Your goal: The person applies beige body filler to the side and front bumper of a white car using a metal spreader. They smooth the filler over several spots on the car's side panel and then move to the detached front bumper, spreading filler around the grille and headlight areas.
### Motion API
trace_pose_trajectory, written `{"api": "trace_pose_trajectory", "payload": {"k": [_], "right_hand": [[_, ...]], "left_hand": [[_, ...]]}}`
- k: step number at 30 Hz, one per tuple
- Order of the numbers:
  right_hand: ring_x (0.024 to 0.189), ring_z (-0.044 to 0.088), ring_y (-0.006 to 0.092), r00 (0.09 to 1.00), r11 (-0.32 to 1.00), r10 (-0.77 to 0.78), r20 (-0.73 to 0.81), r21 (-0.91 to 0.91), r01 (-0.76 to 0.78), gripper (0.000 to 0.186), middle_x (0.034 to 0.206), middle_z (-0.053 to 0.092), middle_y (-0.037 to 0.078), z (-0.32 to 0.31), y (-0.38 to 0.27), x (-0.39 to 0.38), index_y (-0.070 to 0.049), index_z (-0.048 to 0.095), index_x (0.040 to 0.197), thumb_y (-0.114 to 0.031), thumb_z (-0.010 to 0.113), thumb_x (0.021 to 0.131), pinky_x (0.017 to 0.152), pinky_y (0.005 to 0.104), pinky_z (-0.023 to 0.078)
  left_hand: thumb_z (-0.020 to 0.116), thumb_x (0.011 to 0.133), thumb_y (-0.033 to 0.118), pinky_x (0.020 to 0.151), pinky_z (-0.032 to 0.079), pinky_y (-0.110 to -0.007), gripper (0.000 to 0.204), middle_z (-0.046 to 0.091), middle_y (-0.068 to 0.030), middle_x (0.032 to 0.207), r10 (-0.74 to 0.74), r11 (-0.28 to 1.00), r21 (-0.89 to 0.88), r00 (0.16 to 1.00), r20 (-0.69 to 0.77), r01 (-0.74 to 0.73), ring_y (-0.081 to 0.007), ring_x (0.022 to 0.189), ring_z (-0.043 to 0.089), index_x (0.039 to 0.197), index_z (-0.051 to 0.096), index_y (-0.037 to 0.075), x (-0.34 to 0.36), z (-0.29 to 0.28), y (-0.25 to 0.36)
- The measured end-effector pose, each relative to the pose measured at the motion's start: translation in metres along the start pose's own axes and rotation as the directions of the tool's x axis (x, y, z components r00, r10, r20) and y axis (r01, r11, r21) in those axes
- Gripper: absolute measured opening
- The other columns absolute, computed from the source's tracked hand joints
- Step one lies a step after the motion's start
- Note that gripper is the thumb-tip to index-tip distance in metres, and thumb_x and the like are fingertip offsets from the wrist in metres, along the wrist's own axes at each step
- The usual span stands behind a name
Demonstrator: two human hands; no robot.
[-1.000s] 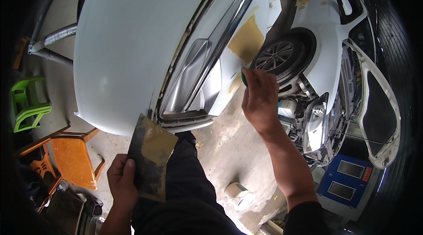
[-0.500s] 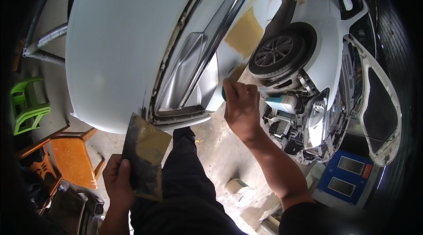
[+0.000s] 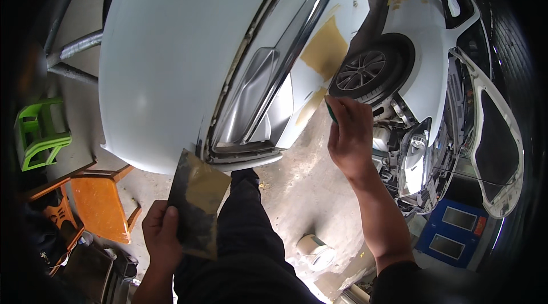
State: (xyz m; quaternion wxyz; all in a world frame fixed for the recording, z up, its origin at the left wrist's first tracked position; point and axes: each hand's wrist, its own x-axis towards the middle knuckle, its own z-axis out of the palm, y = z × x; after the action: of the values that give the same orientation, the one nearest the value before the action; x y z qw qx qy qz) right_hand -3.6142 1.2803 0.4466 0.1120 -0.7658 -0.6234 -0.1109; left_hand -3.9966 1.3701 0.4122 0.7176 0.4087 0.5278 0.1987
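In my left hand is a dark flat mixing board, its upper part covered with mustard-yellow body filler. The thumb lies over the board's edge. My right hand pinches a thin green spreader, mostly hidden by the fingers. Its tip is close to the edge of a white car panel; I cannot tell whether it touches. A small streak of yellow filler lies on the panel just left of that hand. Above it is a larger squarish filler patch, beside a chrome strip.
To the right stands a second white car with its front end stripped and a wheel showing. A bucket is on the floor. At left are a green stool, an orange wooden chair and a metal stand.
My right hand has moved right, to the panel's edge, and uncovered more of the small filler streak. The left hand still holds the board. The whole view has shifted slightly.
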Motion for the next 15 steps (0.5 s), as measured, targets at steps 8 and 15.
{"api": "trace_pose_trajectory", "payload": {"k": [8, 15], "right_hand": [[0.096, 0.053, 0.0299, 1.0, 0.992, 0.013, 0.013, -0.126, -0.011, 0.048, 0.108, 0.058, 0.006, 0.019, 0.001, 0.016, -0.011, 0.064, 0.125, -0.001, 0.067, 0.079, 0.08, 0.0452, 0.043], [0.098, 0.052, 0.0287, 0.995, 0.997, 0.0, 0.097, -0.073, 0.007, 0.053, 0.112, 0.057, 0.005, 0.042, -0.017, -0.023, -0.011, 0.065, 0.127, -0.003, 0.065, 0.074, 0.081, 0.0443, 0.042]], "left_hand": [[0.054, 0.104, 0.013, 0.071, 0.042, -0.023, 0.015, 0.062, 0.0023, 0.084, 0.004, 1.0, -0.009, 1.0, 0.021, -0.004, -0.0031, 0.077, 0.05, 0.097, 0.062, 0.002, 0.001, 0.006, 0.009], [0.054, 0.104, 0.013, 0.073, 0.043, -0.023, 0.015, 0.063, 0.0014, 0.086, 0.018, 1.0, 0.017, 1.0, 0.012, -0.018, -0.0035, 0.079, 0.051, 0.098, 0.061, 0.002, 0.003, 0.004, 0.013]]}}
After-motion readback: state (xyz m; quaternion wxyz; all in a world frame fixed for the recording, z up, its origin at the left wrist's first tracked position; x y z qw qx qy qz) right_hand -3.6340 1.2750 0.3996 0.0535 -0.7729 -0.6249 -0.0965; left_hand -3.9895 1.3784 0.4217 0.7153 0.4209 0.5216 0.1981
